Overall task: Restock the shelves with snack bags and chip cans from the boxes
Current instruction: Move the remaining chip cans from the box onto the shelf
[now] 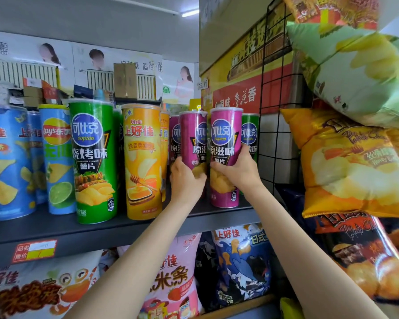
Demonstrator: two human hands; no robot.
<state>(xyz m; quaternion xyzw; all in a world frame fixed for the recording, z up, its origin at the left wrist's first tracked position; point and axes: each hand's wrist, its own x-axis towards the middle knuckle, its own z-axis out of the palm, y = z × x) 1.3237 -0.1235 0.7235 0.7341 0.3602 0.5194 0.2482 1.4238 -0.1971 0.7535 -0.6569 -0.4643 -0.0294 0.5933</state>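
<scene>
Nearest, below the dark grey metal shelf (124, 229), lie snack bags: a pink Oishi bag (173, 272) and a dark blue Oishi bag with cartoon fish (242, 263); on the shelf edge sits a red and yellow price tag (35, 250). Two bare forearms reach up to the shelf. The left hand (186, 180) curls its fingers round the lower part of a tall magenta Copico chip can (194, 139), and the right hand (237, 171) grips a second magenta Copico can (225, 155) just beside it; both stand upright on the shelf. To their left stand an orange Oishi honey-butter can (142, 162), a green Copico can marked "barbecue flavor" (92, 160), a light blue Lay's lime can (57, 157) and a blue Oishi can (7, 162). At right, orange "Potato Chips" bags (350, 166) hang on a black wire grid (276, 93). Farther back are white posters (78, 63).
</scene>
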